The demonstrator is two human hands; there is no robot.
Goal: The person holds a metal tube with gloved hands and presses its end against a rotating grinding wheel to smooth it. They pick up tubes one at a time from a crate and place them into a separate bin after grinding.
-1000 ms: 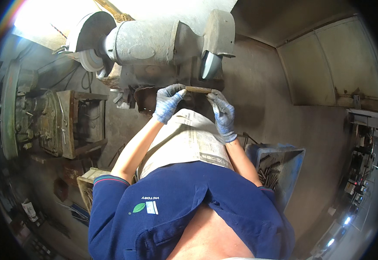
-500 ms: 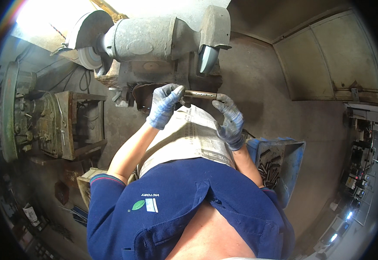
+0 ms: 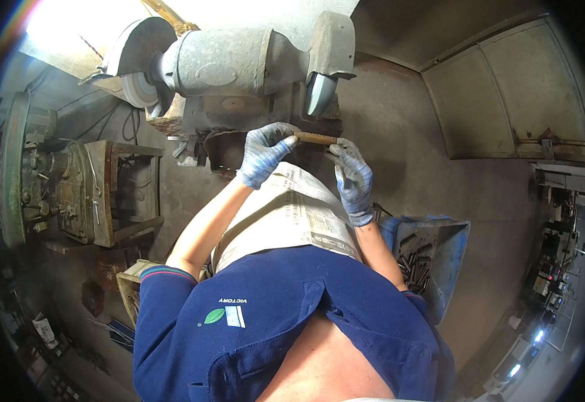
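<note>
A short metal tube (image 3: 317, 138) lies level between my two gloved hands, just in front of a grey bench grinder (image 3: 222, 61). My left hand (image 3: 264, 155) pinches its left end between thumb and fingers. At the other end, my right hand (image 3: 353, 175) has its fingertips closed around the tube. The side of the tube facing up looks brown. Beyond my right hand is the grinder's right wheel (image 3: 321, 95), apart from the tube. Printed paper (image 3: 292, 214) covers my lap below the hands.
A blue bin (image 3: 450, 268) with several dark metal tubes (image 3: 412, 264) stands by my right forearm. By my left elbow is a pale bin (image 3: 130, 276). A greenish machine (image 3: 65, 191) stands at the left, and the grinder's left wheel (image 3: 138, 90) is partly hooded.
The tube has been turned: its row of holes faced up before and is now out of sight. My left hand has shifted slightly right, and my right fingers have closed in on the tube's end.
</note>
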